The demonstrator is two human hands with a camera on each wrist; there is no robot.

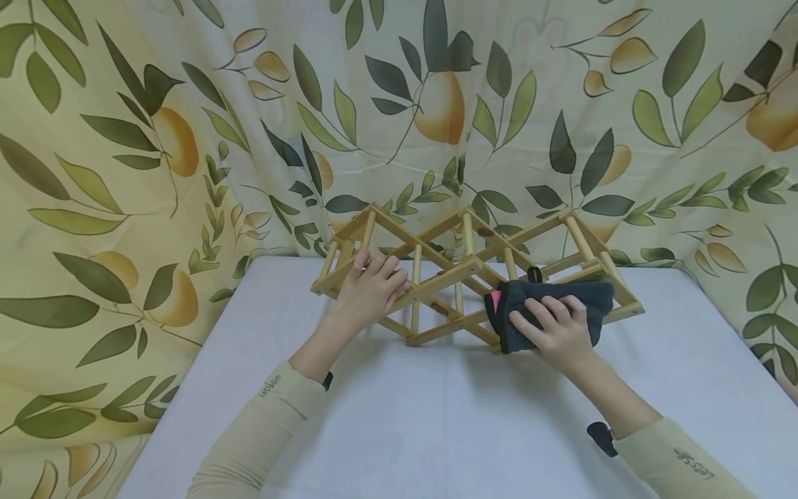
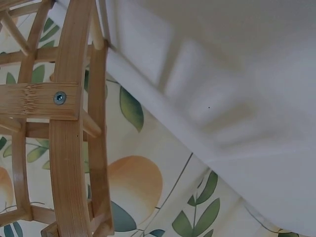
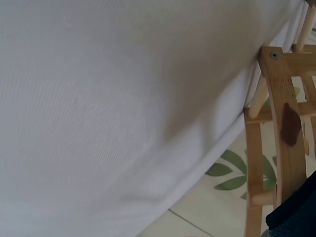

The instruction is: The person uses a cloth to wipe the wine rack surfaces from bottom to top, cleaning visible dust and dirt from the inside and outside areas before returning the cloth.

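Note:
A wooden lattice rack [image 1: 470,263] of crossed slats joined by round dowels stands on the white table. My left hand [image 1: 369,287] grips it at its left end, fingers over a front slat. Toward the right end, my right hand [image 1: 557,333] holds a folded dark navy cloth [image 1: 514,312] with a black loop and a pink patch, up against the front slats. The cloth hides part of the rack. A reddish-brown stain [image 3: 291,124] marks one slat in the right wrist view. The left wrist view shows a screw [image 2: 59,98] where two slats cross.
The white-covered table [image 1: 399,423] extends in front of the rack toward me. Behind it and on both sides hangs a curtain [image 1: 386,166] printed with leaves and fruit. The rack stands near the table's far edge.

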